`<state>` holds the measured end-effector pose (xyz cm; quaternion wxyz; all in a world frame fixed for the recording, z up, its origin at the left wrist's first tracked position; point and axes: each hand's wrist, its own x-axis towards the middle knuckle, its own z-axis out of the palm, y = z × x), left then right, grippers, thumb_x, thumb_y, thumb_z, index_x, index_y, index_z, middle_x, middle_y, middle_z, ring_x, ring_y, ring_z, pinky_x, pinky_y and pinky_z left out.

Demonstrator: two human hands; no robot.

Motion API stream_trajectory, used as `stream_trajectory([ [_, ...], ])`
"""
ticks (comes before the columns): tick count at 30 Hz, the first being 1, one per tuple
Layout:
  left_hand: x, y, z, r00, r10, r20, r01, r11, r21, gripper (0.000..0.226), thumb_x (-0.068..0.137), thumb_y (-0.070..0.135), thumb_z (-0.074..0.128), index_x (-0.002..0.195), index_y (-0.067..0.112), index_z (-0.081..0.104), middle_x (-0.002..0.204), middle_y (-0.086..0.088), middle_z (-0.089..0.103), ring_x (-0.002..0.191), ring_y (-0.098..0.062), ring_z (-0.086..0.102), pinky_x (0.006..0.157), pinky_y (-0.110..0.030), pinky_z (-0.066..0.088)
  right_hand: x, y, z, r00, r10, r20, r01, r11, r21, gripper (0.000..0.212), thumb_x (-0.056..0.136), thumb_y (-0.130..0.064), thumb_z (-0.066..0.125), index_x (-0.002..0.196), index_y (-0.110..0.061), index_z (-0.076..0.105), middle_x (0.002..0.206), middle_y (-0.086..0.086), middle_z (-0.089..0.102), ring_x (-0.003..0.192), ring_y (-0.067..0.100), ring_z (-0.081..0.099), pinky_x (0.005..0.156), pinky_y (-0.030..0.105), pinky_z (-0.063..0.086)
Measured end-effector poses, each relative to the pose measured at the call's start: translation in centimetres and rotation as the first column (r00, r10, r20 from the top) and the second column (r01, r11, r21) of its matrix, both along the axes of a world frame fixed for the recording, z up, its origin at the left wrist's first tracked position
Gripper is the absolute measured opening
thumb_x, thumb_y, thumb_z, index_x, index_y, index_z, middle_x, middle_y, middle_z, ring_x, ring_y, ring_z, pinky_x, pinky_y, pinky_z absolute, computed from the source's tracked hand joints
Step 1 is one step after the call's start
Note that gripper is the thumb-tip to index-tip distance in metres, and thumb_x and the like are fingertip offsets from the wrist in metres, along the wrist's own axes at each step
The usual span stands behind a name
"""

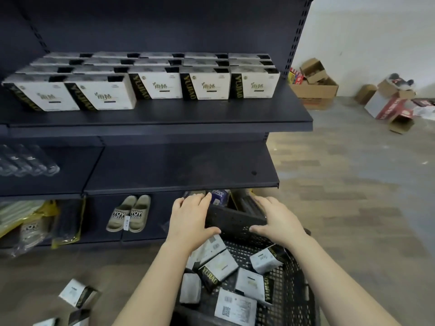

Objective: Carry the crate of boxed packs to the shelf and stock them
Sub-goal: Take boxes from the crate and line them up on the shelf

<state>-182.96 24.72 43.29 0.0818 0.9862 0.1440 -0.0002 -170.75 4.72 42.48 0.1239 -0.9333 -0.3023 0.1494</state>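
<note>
crate (235,220) rim gripped, left hand (188,215), right hand (280,220)

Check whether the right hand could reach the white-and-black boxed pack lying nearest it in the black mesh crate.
Probably yes. The right hand grips the far rim of the black mesh crate; the white-and-black boxed pack lies uncovered just below, with nothing between.

Both forearms bare, reaching forward and slightly inward from the lower edge of view. Wrists roughly straight. Back of left hand (188,217) faces up, with fingers curled over the far side of the crate (235,221) wall and thumb on the near side, pointing toward the right hand (280,220). The right hand mirrors this grip, thumb pointing back. Thumb tips apart.
</note>
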Motion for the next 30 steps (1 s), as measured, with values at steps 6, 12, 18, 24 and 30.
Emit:
stream_trajectory([
  [6, -1.7, -0.2, -1.2, 0.996, 0.055, -0.074, -0.057, 0.998, -0.019, 0.095, 0.081, 0.066, 0.059, 0.155, 0.025, 0.017, 0.156, 0.007, 0.028, 0.144, -0.011, 0.023, 0.118, -0.036, 0.01, -1.2, -0.5, -2.4, 0.997, -0.007, -0.079, 0.006, 1.0, -0.006, 0.088, 0.08, -0.049, 0.072, 0.152, -0.027, 0.026, 0.148, -0.004, 0.038, 0.131, 0.019, 0.043, 0.095, 0.035, 0.049],
  [12, -1.1, -0.5, -2.5, 0.989, 0.001, -0.145, -0.007, 0.999, -0.045, 0.094, 0.081, 0.064, 0.061, 0.155, 0.026, 0.018, 0.158, 0.007, 0.026, 0.146, -0.011, 0.02, 0.119, -0.037, 0.008, -1.4, -1.0, -4.0, 0.992, -0.064, -0.11, 0.06, 0.998, -0.037, 0.088, 0.08, -0.048, 0.073, 0.152, -0.026, 0.028, 0.149, -0.003, 0.037, 0.134, 0.02, 0.041, 0.098, 0.035, 0.047],
  [18, 0.2, -0.5, -3.5, 0.98, -0.065, -0.187, 0.055, 0.997, -0.058, 0.092, 0.082, 0.062, 0.06, 0.155, 0.025, 0.018, 0.159, 0.006, 0.025, 0.147, -0.011, 0.019, 0.119, -0.038, 0.008, -1.0, -2.4, -5.0, 0.984, -0.126, -0.129, 0.112, 0.988, -0.107, 0.088, 0.079, -0.047, 0.074, 0.152, -0.025, 0.029, 0.147, -0.002, 0.039, 0.133, 0.022, 0.04, 0.1, 0.036, 0.046],
  [24, 1.5, -1.3, -4.2, 0.968, -0.126, -0.218, 0.113, 0.991, -0.073, 0.091, 0.083, 0.062, 0.061, 0.155, 0.026, 0.019, 0.158, 0.006, 0.025, 0.147, -0.012, 0.018, 0.119, -0.038, 0.009, -0.7, -4.8, -5.8, 0.973, -0.181, -0.147, 0.152, 0.971, -0.185, 0.088, 0.079, -0.044, 0.074, 0.152, -0.025, 0.028, 0.147, 0.001, 0.038, 0.132, 0.026, 0.04, 0.099, 0.039, 0.046],
  [30, 2.3, -3.9, -4.7, 0.963, -0.13, -0.234, 0.117, 0.991, -0.07, 0.09, 0.083, 0.062, 0.061, 0.155, 0.027, 0.019, 0.158, 0.006, 0.025, 0.147, -0.013, 0.018, 0.12, -0.039, 0.009, 0.0, -7.5, -6.8, 0.971, -0.182, -0.157, 0.147, 0.966, -0.213, 0.088, 0.078, -0.044, 0.073, 0.151, -0.025, 0.028, 0.147, 0.0, 0.038, 0.131, 0.026, 0.04, 0.099, 0.038, 0.045],
])
